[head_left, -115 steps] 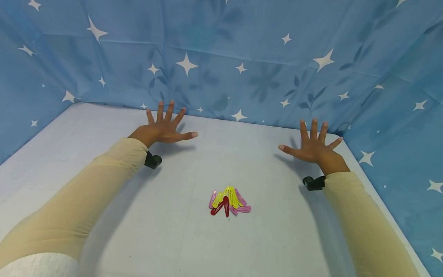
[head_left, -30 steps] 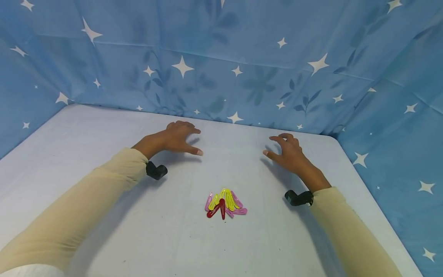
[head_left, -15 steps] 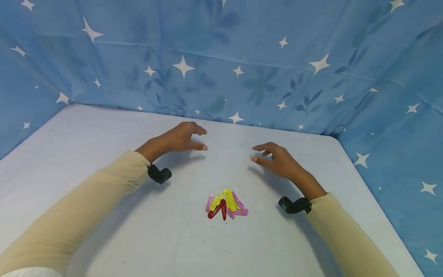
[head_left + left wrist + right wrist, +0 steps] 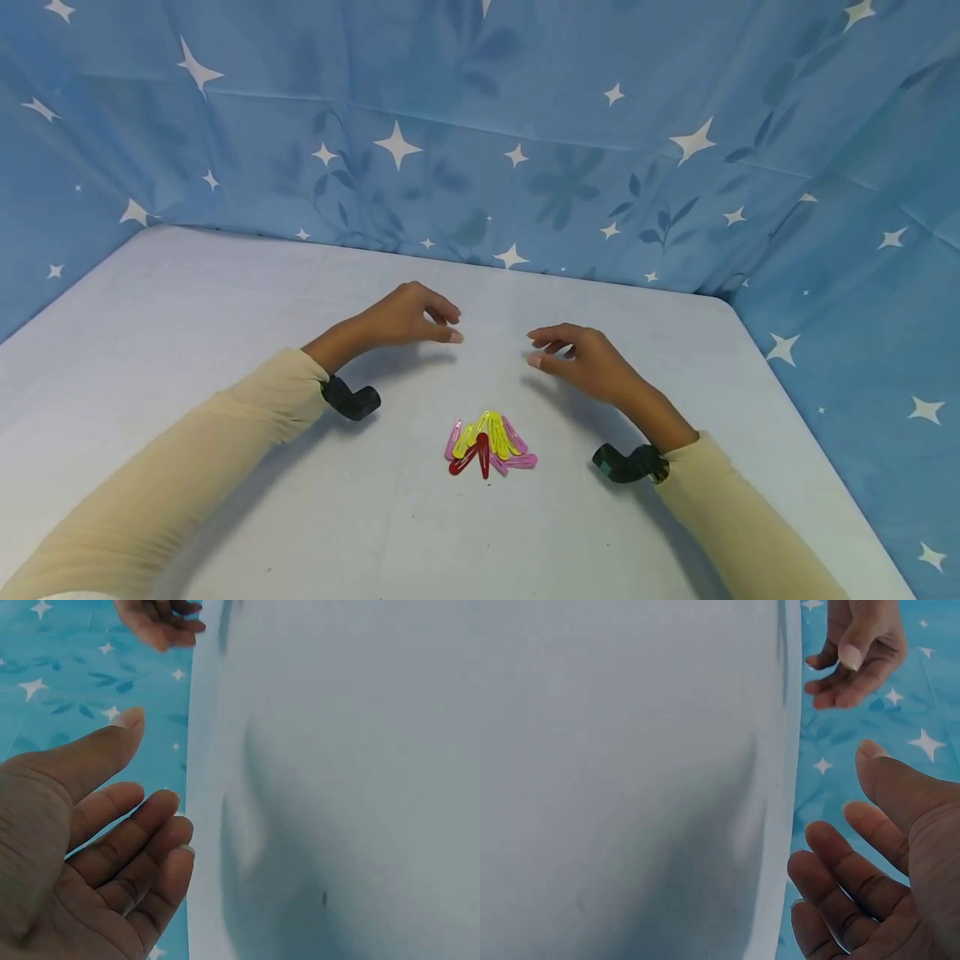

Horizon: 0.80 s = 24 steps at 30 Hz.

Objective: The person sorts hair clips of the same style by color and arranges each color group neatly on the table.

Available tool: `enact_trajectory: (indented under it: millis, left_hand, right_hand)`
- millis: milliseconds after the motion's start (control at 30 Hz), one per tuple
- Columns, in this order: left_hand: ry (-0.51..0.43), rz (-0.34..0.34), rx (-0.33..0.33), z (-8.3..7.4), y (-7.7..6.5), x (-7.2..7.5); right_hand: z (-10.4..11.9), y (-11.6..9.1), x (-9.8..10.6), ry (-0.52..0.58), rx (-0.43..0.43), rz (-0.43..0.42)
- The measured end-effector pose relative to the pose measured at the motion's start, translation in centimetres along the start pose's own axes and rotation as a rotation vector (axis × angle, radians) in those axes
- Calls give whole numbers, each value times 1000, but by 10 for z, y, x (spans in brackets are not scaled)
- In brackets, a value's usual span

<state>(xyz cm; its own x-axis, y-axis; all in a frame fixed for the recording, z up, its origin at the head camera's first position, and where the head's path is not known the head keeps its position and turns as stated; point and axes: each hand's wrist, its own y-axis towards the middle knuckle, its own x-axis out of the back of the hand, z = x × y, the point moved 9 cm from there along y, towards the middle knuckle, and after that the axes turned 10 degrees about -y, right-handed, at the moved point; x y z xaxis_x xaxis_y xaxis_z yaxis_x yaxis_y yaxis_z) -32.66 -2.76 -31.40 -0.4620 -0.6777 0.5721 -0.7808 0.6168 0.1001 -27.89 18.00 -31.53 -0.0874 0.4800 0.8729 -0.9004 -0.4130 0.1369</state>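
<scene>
A small pile of snap hair clips lies in the middle of the table, with yellow clips (image 4: 498,435), pink clips (image 4: 521,460) and red clips (image 4: 483,454) overlapping one another. Beyond the pile to the left, my left hand (image 4: 412,317) hovers over the table with loosely bent fingers and nothing in them. My right hand (image 4: 581,358) hangs to the right of the pile, also holding nothing, its thumb apart from the fingers. The fingertips of both hands point toward each other across a gap. Each wrist view shows the near palm, with the other hand further off.
A white cloth covers the table (image 4: 337,517). Behind it and along the sides hangs a blue curtain (image 4: 450,100) with white stars. Black wrist cameras sit on the left wrist (image 4: 352,400) and the right wrist (image 4: 626,463).
Both hands started spread wide at the far side of the table. They have come inward and nearer the pile, fingers now relaxed and bent. The clips lie as before.
</scene>
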Motion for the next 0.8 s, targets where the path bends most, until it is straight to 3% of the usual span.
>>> enact_trajectory:
  millis: [300,800]
  left_hand:
    - [-107,59,-1,-14,-5,-24]
    - [-152,130,7,-28,-27,-49]
  right_hand:
    - [17,-4,-15,53,14,58]
    - [41,-21,-35,81,63,181]
